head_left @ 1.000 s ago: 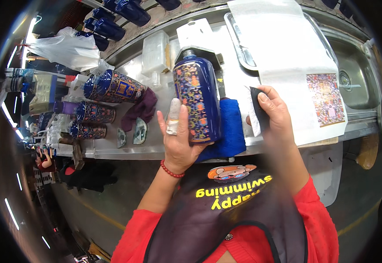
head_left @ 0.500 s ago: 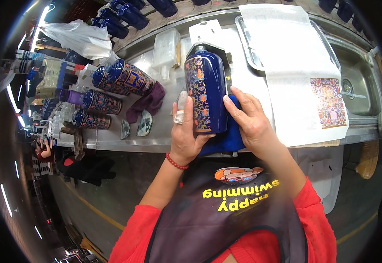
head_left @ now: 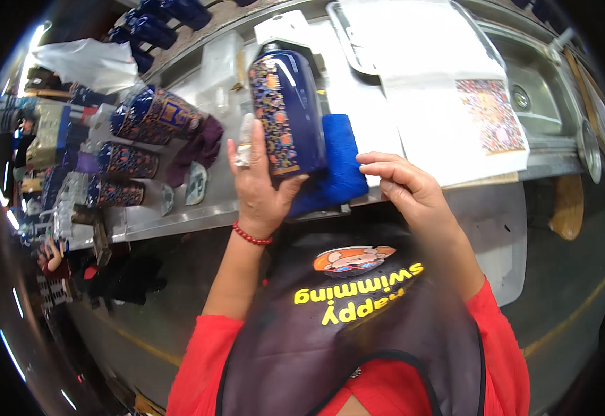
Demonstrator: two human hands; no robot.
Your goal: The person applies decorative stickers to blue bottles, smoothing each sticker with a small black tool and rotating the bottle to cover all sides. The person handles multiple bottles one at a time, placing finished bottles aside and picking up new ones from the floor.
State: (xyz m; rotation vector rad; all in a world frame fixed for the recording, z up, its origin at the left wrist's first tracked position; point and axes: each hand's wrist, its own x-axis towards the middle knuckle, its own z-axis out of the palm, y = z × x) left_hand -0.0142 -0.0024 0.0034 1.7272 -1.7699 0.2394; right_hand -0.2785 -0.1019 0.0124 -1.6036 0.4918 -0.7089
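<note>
the right hand (head_left: 410, 188) has come off the blue vase (head_left: 285, 114), fingers loosely curled on nothing, while the left hand (head_left: 261, 184) alone grips it over the blue cloth (head_left: 341, 163).

Left hand (head_left: 257, 184) is raised with fingers clasped; right hand (head_left: 403, 184) hovers beside it, fingers curled.

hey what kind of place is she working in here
Probably a ceramics decorating workshop. The left hand holds a dark blue patterned vase over a steel bench; similar vases lie alongside, and a patterned decal sheet lies nearby.
</note>
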